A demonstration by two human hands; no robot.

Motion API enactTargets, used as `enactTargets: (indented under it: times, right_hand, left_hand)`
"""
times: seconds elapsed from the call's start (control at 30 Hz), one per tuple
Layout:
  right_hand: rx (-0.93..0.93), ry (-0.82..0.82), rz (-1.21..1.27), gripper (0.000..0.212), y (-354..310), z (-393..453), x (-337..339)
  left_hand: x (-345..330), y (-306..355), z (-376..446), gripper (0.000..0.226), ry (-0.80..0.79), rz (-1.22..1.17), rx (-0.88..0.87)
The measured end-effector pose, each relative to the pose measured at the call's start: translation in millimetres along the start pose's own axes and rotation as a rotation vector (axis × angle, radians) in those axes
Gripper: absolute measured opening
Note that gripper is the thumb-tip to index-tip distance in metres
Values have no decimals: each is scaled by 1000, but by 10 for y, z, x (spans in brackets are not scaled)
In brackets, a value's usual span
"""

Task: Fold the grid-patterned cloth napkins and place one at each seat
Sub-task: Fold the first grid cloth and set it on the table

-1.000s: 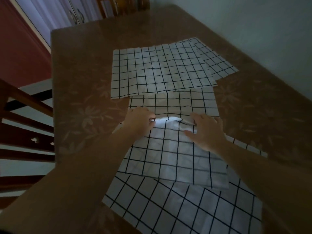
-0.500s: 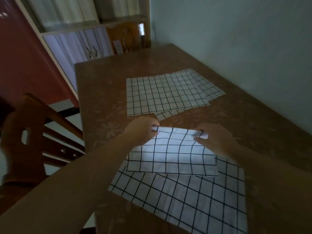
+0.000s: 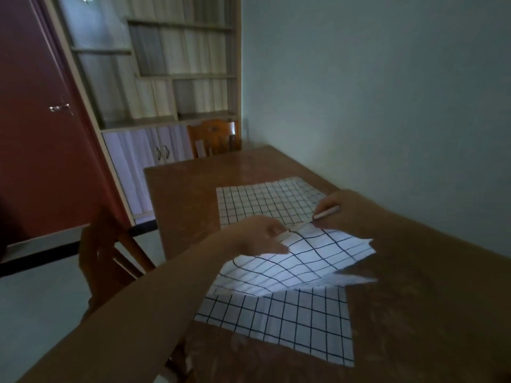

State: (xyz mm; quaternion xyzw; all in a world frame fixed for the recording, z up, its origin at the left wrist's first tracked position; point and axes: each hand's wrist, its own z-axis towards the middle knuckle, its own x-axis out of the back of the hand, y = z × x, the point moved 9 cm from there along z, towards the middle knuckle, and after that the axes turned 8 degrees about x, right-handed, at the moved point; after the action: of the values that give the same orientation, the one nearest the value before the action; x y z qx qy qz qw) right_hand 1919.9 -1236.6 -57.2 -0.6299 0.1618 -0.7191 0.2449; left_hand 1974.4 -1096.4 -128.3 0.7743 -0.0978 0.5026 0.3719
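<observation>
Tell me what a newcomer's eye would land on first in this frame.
The bright grid-patterned napkin held up over the middle of the table, pinched along its far edge by the left hand and the right hand. Under it a second napkin lies flat at the near edge, and a third lies spread farther back.

Lifted grid napkin above flat napkin

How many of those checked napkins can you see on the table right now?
3. One lifted napkin is held by both hands, one flat napkin lies at the near edge beneath it, and one far napkin lies beyond the hands. Another may be hidden under that one.
</observation>
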Motion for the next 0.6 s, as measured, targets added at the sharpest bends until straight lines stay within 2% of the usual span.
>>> enactTargets:
  times: [0.03,0.13,0.23,0.3,0.37,0.47,0.5,0.6]
  right_hand:
    - [-4,35,2,7,-72,-17,87]
    - [-58,172,32,12,-100,-135,344]
    - [-112,202,-14,12,78,-365,470]
    - [-181,167,-66,6,252,-590,506]
    - [-213,153,-75,15,402,-824,550]
    - [-170,156,13,15,410,-1101,644]
    - [-155,159,34,15,357,-1163,681]
    - [-106,127,24,16,154,-1279,802]
  left_hand:
    - [58,126,-27,54,57,-68,-5]
    - [208,376,-80,27,233,-103,-51]
    - [328,496,-203,35,335,-181,-68]
    - [361,548,-306,37,356,-208,-55]
    - [355,566,-399,35,353,-228,-23]
    - [284,733,-588,16,283,-335,-9]
    - [261,834,-654,18,268,-386,-21]
    - [283,1133,-868,13,321,-503,-86]
